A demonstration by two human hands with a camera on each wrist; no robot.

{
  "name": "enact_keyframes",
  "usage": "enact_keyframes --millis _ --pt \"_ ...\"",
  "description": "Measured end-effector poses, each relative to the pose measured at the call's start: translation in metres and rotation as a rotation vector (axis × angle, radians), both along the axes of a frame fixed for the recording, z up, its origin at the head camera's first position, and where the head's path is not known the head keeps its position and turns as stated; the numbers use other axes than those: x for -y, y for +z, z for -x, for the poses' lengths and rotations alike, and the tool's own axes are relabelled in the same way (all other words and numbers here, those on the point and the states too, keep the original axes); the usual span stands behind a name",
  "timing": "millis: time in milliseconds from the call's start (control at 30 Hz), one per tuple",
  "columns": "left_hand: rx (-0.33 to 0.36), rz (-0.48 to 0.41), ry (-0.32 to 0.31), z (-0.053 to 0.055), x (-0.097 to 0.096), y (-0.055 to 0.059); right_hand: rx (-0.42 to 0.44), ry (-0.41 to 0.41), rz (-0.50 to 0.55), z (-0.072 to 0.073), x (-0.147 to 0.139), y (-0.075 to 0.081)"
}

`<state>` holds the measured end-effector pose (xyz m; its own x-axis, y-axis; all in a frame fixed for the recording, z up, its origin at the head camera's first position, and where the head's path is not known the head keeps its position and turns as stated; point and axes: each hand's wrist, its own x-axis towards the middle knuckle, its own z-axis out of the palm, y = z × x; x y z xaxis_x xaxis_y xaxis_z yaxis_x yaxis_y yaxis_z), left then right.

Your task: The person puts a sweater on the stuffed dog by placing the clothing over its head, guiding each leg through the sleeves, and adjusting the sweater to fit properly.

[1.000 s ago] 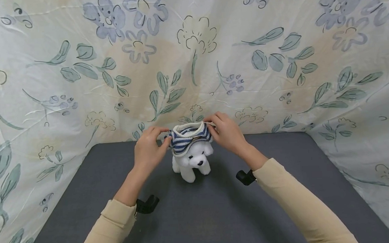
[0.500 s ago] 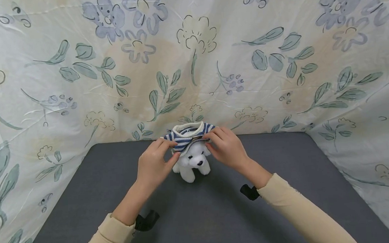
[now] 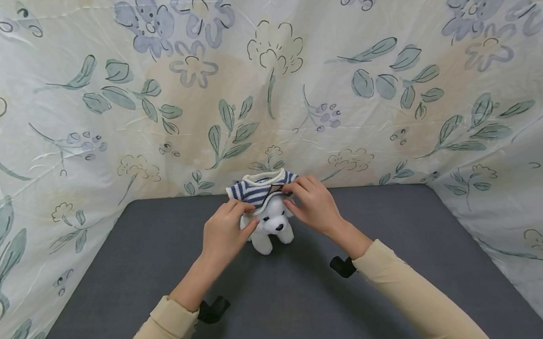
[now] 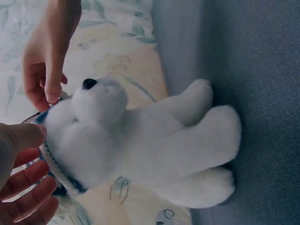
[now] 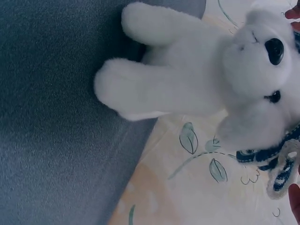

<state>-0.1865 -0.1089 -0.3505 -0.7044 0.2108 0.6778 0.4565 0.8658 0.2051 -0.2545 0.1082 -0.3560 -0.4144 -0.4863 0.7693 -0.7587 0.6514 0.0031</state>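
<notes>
A white plush dog (image 3: 262, 240) stands on the grey table, facing me, with a black nose and dark eyes. A small blue-and-white striped knit sweater (image 3: 254, 191) sits over the top of its head, cream collar upward and short sleeves spread sideways. My left hand (image 3: 226, 229) pinches the sweater's lower edge on the left, beside the dog's ear. On the other side, my right hand (image 3: 316, 205) pinches the edge above the right ear. In the left wrist view, the sweater's pale hem lies across the dog's head (image 4: 79, 145), face uncovered.
The dark grey table (image 3: 282, 310) reaches back to a floral cloth (image 3: 184, 143) hanging behind and along both sides. A black wrist camera (image 3: 215, 309) is strapped at the left wrist, another black camera (image 3: 342, 266) at the right.
Both hands have come down from the sweater's sleeves to its lower edge, nearer the dog's face. The left hand has also shifted right. The sleeves now show spread out; the dog stays put.
</notes>
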Motion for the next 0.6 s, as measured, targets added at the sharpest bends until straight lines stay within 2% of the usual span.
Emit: enact_keyframes --millis 200,400,600 --pt "0.009 -0.009 0.012 0.007 -0.002 -0.007 0.001 0.000 0.022 0.005 0.006 -0.004" --pt "-0.033 -0.006 0.021 0.013 -0.004 -0.012 -0.006 -0.011 0.008 0.007 0.008 -0.006" --pt "-0.069 0.029 0.020 0.010 -0.002 -0.015 -0.033 0.030 -0.031 0.005 0.000 -0.007"
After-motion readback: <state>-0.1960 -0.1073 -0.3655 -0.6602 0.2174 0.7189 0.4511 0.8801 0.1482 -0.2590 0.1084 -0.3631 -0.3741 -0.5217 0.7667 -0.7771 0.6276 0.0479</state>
